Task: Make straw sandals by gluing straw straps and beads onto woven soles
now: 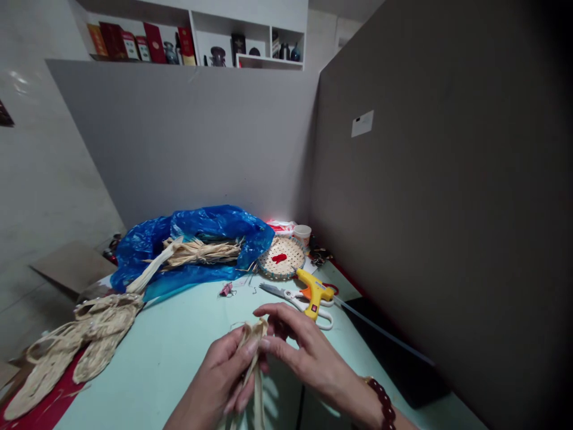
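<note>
Between my two hands, low in the middle of the head view, is a small bundle of pale dried husk strips (258, 391), its ends hanging downward. My left hand (230, 367) pinches the bundle between thumb and fingers near its folded top. From the right, my right hand (301, 346) presses thumb and fingertips against the same top end; the index finger arches over it. Beyond my right hand lie a yellow hot glue gun (316, 291) and white-handled scissors (293, 294), the glue gun partly over the scissors.
A blue plastic bag (147, 239) holds a sheaf of dried husks (206, 252) at the back. A round woven tray (268, 270) with a red piece and a paper cup (302, 232) stand right of it. Woven sandals (96, 334) lie left. Grey partitions (215, 131) enclose the table.
</note>
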`<state>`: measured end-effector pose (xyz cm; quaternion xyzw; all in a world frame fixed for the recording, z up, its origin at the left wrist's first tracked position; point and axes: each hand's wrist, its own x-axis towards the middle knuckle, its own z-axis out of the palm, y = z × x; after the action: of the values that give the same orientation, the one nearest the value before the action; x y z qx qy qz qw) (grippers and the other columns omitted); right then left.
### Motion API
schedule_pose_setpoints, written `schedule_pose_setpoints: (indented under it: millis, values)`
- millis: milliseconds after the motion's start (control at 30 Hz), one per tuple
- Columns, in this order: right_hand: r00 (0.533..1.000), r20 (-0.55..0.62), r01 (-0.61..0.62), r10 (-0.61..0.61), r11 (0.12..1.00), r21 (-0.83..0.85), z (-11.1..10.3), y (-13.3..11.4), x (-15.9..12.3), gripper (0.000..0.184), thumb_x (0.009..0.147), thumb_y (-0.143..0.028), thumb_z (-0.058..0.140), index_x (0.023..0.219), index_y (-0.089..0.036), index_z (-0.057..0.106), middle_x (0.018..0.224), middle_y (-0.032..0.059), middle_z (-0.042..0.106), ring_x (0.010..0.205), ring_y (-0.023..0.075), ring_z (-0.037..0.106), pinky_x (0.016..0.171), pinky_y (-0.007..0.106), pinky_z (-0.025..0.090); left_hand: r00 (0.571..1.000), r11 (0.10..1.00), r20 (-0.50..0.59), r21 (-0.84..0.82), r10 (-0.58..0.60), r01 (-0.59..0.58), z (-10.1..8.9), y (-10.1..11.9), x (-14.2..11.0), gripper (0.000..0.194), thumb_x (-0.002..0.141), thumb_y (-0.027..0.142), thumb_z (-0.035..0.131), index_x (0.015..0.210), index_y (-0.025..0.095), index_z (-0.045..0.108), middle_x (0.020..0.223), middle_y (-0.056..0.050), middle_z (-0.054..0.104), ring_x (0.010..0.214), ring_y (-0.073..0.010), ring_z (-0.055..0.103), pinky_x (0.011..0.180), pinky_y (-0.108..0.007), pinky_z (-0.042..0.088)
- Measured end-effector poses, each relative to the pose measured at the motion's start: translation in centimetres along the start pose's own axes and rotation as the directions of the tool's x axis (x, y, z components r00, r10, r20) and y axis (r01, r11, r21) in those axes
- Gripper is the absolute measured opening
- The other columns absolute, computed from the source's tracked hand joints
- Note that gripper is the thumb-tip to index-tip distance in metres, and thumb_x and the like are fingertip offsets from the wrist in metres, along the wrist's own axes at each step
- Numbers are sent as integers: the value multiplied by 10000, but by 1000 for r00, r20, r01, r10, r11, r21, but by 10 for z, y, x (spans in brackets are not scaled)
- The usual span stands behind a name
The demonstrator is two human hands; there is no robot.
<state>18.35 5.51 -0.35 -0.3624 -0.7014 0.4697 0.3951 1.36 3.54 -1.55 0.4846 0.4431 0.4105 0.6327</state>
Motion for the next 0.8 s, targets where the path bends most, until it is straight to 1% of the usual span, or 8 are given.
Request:
schedule_pose_setpoints:
  millis: [100, 200, 333, 433, 500, 633, 733, 800]
  values:
    - [992, 115, -74, 54, 981, 177, -3, -1, 1, 280, 875, -337, 655, 1126, -217, 688, 804, 6, 584, 805, 178, 557, 760, 297, 429, 999, 998, 38, 57, 1, -3, 5, -1, -1, 535, 719, 679, 672, 607, 159, 612, 372, 80, 387, 315, -23, 235, 386, -221, 127]
    - [984, 168, -105, 65, 964, 243, -3, -1, 3, 226, 837, -336, 700, 996, -175, 702, 764, 7, 584, 720, 157, 551, 684, 278, 420, 999, 993, 25, 114, -25, 22, 9, -2, -2, 593, 637, 758, 669, 628, 169, 596, 457, 52, 467, 351, -31, 250, 394, -223, 115]
    - [992, 115, -89, 56, 948, 307, 0, 1, 4, 216, 829, -357, 695, 873, -160, 618, 698, -15, 551, 631, 118, 491, 620, 248, 383, 1000, 984, -10, 176, -18, 19, 9, -2, -2, 608, 630, 771, 660, 671, 171, 577, 524, 55, 447, 455, -61, 268, 452, -223, 143]
    - [996, 61, -87, 69, 923, 375, 1, 2, 5, 219, 830, -359, 658, 829, -160, 567, 673, -22, 528, 595, 98, 442, 565, 220, 346, 1000, 981, -31, 194, 7, -1, 7, -2, -1, 535, 742, 718, 600, 713, 184, 572, 564, 67, 417, 492, -81, 262, 483, -240, 165]
    - [995, 52, -101, 87, 901, 422, 1, 3, 6, 218, 816, -355, 649, 815, -162, 547, 645, -29, 519, 554, 87, 414, 528, 210, 327, 998, 975, -44, 221, 47, -36, 7, -2, 0, 488, 800, 674, 556, 762, 190, 605, 599, 58, 426, 528, -105, 307, 509, -251, 207]
    - [992, 54, -128, 117, 858, 497, 4, 8, 8, 162, 790, -295, 634, 801, -161, 544, 617, -24, 546, 528, 80, 444, 519, 199, 346, 988, 950, -78, 295, 135, -107, 9, -2, 0, 439, 814, 625, 576, 687, 205, 601, 658, 28, 496, 654, -157, 421, 622, -268, 311]
    - [991, 46, -132, 127, 833, 537, 5, 13, 9, 107, 775, -244, 613, 813, -166, 552, 625, -30, 547, 513, 72, 462, 493, 181, 348, 984, 944, -103, 313, 144, -106, 8, -3, 0, 441, 807, 609, 601, 647, 199, 596, 656, 21, 513, 666, -158, 421, 643, -265, 302]
    - [991, 67, -132, 113, 829, 543, 5, 14, 9, 127, 797, -265, 624, 842, -153, 585, 621, -25, 554, 513, 73, 482, 492, 177, 366, 988, 958, -103, 275, 111, -79, 5, -3, 0, 467, 775, 633, 625, 630, 191, 588, 638, 13, 517, 630, -147, 393, 594, -261, 270]
